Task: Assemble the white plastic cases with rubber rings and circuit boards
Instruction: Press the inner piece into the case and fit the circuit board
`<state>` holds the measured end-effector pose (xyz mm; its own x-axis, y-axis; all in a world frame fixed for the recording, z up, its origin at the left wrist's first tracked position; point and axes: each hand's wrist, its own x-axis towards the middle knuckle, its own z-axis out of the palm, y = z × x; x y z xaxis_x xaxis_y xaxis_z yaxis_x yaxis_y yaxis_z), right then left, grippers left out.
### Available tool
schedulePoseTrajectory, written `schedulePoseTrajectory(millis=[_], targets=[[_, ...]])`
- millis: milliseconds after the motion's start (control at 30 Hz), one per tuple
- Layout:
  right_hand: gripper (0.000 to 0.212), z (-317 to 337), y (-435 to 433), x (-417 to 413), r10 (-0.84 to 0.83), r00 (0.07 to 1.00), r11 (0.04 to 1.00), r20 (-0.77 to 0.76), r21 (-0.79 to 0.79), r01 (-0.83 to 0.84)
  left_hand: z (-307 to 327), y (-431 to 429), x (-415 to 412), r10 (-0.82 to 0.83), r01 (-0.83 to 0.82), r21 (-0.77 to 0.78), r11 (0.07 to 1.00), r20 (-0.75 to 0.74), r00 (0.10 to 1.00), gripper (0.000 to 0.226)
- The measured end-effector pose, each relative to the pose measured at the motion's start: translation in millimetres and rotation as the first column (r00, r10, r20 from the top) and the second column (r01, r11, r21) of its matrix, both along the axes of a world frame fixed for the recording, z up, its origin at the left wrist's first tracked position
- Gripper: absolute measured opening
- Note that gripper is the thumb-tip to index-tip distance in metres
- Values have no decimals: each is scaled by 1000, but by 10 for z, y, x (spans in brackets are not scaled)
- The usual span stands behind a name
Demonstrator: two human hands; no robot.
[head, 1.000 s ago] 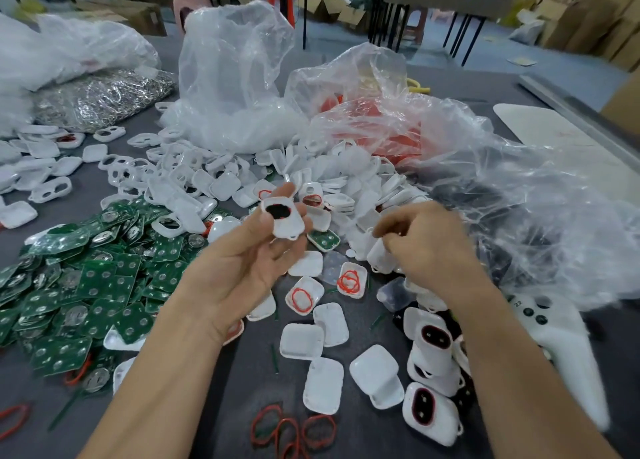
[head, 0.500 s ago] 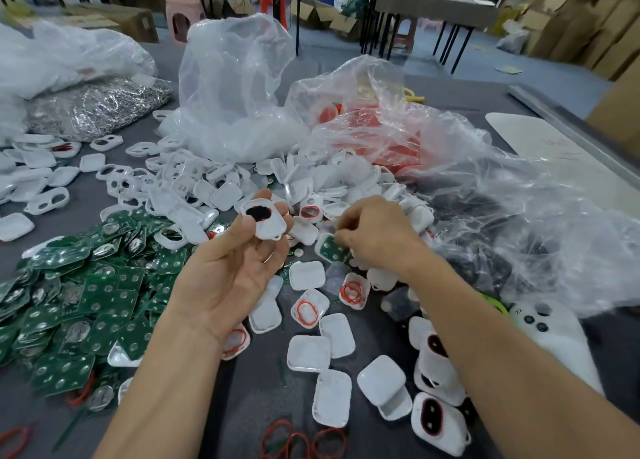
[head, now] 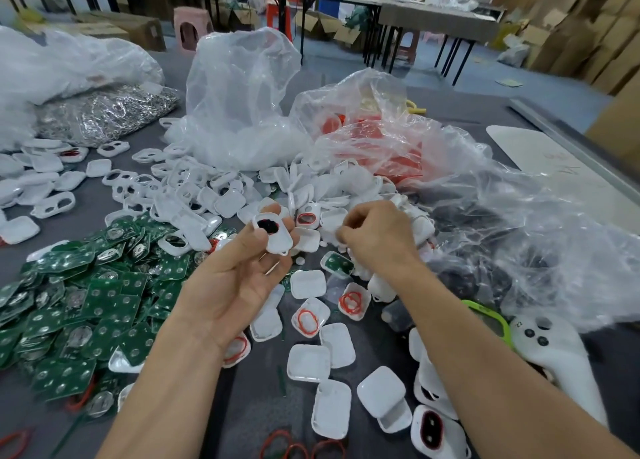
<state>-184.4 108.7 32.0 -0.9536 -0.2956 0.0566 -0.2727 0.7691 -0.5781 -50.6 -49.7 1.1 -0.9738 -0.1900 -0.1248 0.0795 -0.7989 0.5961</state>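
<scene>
Head view: the thumb and fingertips [head: 254,242] of the left hand [head: 235,285] pinch one white case [head: 273,231] and hold it up above the table [head: 242,406]. This case shows a dark oval opening. The left palm is turned up and the forearm comes from the near edge.

The right hand [head: 375,238] is just to the right of it, back of the hand up. Its fingers [head: 343,228] are curled down and drawn together over the pile of white cases [head: 214,195]. I cannot tell if they have hold of anything.

Near the hands lie open case halves [head: 308,358], and some have a red rubber ring [head: 307,320] inside. More loose rings [head: 301,448] lie at the near edge. A heap of green circuit boards [head: 86,285] is at the left.

At the right, near a clear plastic bag [head: 519,233], lies a white controller [head: 554,351] with "22" printed on it. A white board [head: 540,157] far right has faint red writing, which is not readable.
</scene>
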Motion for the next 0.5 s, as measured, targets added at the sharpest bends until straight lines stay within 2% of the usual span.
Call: schedulePoseTrajectory(millis=[67,133,233,300,367,500], targets=[[11,130,79,26,-27,998,969,64,-245,42,-14,12,-10,-3,4,-52,999,18,1000,36],[14,241,131,156,-15,999,924,-41,-383,-1,-24,58,-39,-8,13,-116,993,41,999,36],[15,289,134,512,51,920,945,-388,-279,-170,-44,159,-73,-48,54,-222,974,31,998,45],[17,237,107,719,148,854,956,-500,-148,-252,-57,203,-86,-80,81,-269,960,16,997,57],[16,148,95,819,209,845,949,-492,-106,-297,-64,204,-78,-115,112,-258,960,2,993,64],[13,58,182,851,241,880,911,-409,-217,-350,-59,187,-44,-166,155,-259,953,-19,986,63]])
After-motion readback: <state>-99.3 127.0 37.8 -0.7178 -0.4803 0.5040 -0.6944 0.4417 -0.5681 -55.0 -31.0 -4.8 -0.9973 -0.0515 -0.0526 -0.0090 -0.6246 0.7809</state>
